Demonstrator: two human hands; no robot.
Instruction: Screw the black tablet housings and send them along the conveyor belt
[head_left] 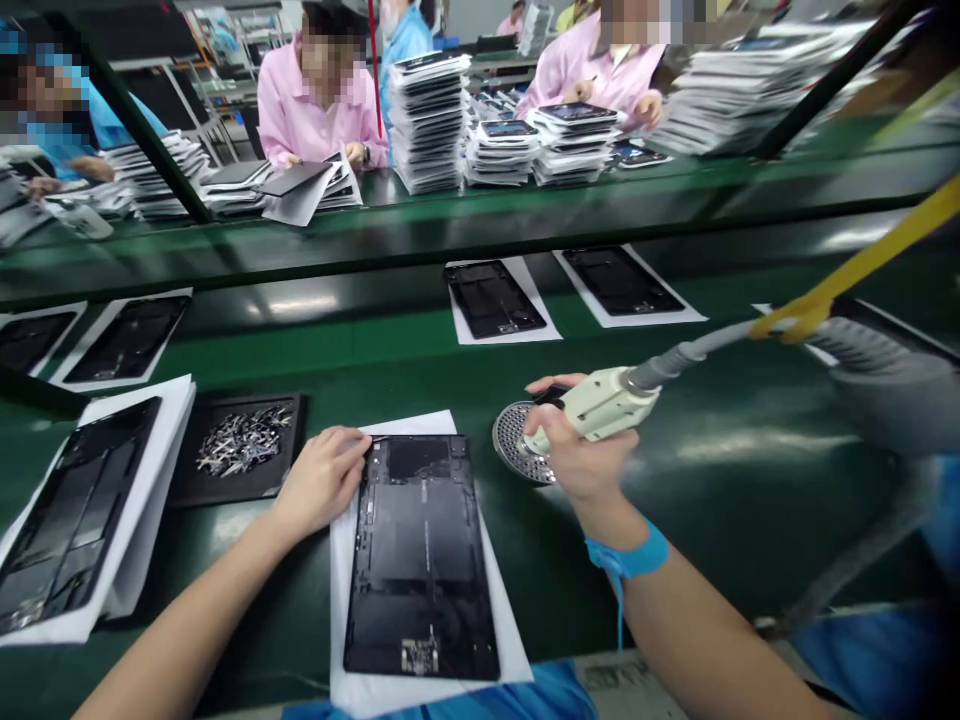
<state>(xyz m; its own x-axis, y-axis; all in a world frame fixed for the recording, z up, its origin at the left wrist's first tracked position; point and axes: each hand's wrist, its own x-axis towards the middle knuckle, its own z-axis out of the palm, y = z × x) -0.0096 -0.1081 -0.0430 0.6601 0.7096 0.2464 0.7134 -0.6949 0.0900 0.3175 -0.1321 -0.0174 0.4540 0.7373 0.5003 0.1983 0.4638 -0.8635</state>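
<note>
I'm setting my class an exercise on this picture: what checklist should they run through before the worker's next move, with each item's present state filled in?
1. Panel lying on its paper: ok.
2. Left grip at the panel: ok, touching its upper left corner; whether it pinches, cannot tell.
3. Right grip on the tool: ok, wrapped around its pale body.
4. Tool apart from the panel: ok, off to its right.
5. Tool touching the perforated disc: cannot tell, as the right grip partly hides the spot.
6. Small parts contained: ok, heaped in the dark tray.
</note>
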